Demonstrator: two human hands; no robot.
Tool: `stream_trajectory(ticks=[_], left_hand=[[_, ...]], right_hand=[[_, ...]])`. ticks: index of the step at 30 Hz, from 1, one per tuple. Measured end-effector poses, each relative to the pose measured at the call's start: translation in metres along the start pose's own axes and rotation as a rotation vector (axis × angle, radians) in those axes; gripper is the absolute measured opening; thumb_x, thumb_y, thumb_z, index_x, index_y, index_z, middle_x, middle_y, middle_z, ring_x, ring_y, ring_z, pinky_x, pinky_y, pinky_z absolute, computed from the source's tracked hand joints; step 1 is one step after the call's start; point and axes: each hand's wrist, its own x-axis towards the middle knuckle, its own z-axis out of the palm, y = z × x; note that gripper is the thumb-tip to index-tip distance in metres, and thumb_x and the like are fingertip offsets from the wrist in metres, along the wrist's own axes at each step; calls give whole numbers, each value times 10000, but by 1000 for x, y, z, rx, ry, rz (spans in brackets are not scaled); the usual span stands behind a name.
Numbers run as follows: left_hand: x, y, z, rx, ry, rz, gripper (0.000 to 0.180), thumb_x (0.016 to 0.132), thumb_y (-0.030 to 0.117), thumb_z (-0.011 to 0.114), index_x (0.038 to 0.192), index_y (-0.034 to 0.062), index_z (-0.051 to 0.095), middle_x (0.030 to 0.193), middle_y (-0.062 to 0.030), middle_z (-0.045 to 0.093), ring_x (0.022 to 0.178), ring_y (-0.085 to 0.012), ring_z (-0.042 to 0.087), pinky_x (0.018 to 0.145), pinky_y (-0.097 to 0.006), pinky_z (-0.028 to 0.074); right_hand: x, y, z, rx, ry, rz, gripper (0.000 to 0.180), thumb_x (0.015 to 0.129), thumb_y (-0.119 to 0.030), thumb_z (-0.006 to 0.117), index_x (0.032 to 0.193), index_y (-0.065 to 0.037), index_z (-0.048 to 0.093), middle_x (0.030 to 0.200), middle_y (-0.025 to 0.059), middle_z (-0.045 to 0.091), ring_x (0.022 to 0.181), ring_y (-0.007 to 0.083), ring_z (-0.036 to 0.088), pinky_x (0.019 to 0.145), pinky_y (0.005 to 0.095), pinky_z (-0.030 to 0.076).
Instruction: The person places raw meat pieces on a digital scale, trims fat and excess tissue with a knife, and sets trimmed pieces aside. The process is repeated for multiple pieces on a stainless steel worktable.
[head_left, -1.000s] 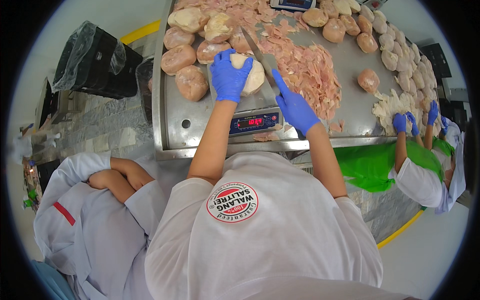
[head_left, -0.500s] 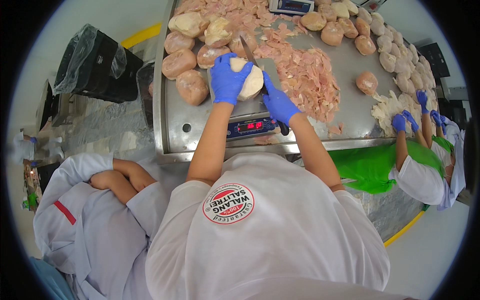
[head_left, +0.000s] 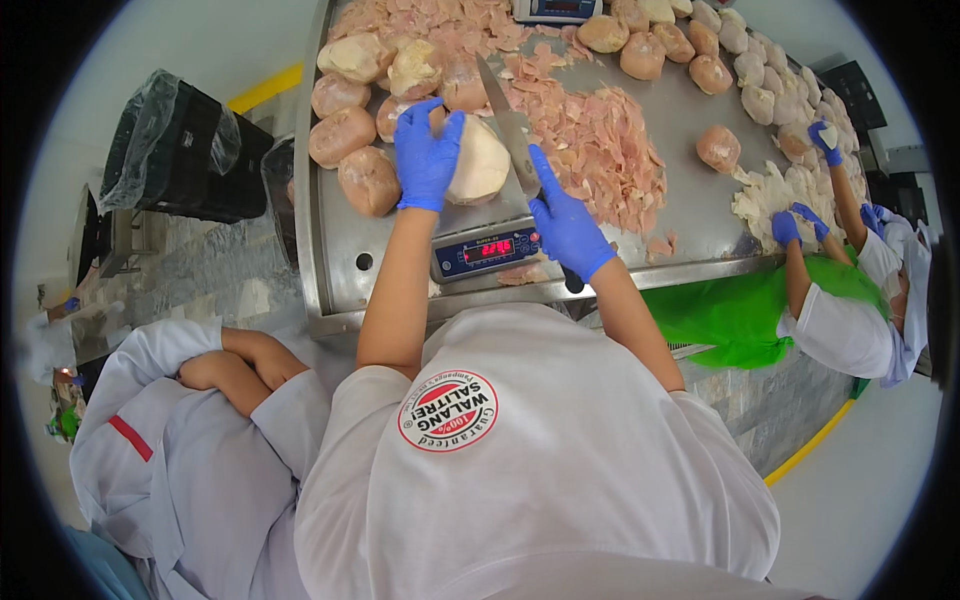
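Observation:
A round, pale lump of meat [head_left: 480,165], which looks like a ham, sits on a digital scale [head_left: 487,251] with a lit red display. Its kind is not certain. My left hand [head_left: 427,158], in a blue glove, is at the lump's left edge, fingers apart; whether it touches is hard to tell. My right hand [head_left: 573,228], also gloved in blue, is closed round the dark handle of a long knife [head_left: 512,130]. The blade points away from me, just right of the lump. Pinkish round lumps [head_left: 342,137] stand close to my left hand.
Thin pink meat trimmings [head_left: 600,145] cover the middle of the steel table [head_left: 695,195]. Another scale [head_left: 556,10] stands at the far side. Many round lumps [head_left: 765,75] line the right. Co-workers' gloved hands [head_left: 787,228] work there; a person with folded arms [head_left: 245,365] is at my left.
My left hand has slid off the lump's top to its left side, its fingers loosened. The knife has shifted slightly away from the lump. The whole view has moved a little.

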Motion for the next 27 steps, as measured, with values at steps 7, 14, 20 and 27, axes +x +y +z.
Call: stream_trajectory(ticks=[7,14,20,27], left_hand=[[-22,28,16,205,-111,-97,732,732,500,776,1278,70,544,1243,-148,550,1143,-356,533,958,-461,468],[-22,30,16,189,-89,-137,724,727,509,781,1261,75,555,1256,-143,546,1154,-355,533,963,-450,467],[-11,7,26,46,-146,75,634,763,453,778,1230,68,588,1193,-157,602,1109,-353,573,965,-449,460],[-3,-7,17,170,-23,116,624,819,483,725,1271,73,595,1253,-220,579,1144,-402,559,975,-476,460]], right_hand=[[14,1,21,-154,105,-56,772,927,-55,465,1583,-196,83,945,347,631,818,485,630,747,531,494],[24,12,21,-149,-5,6,774,935,-63,466,1587,-204,73,915,322,638,775,441,648,738,503,507],[25,43,19,-73,-60,68,750,948,-87,448,1585,-242,85,875,283,640,688,347,650,677,461,536],[9,-4,-30,4,3,198,707,958,-103,443,1579,-205,123,894,306,646,768,410,660,759,474,527]])
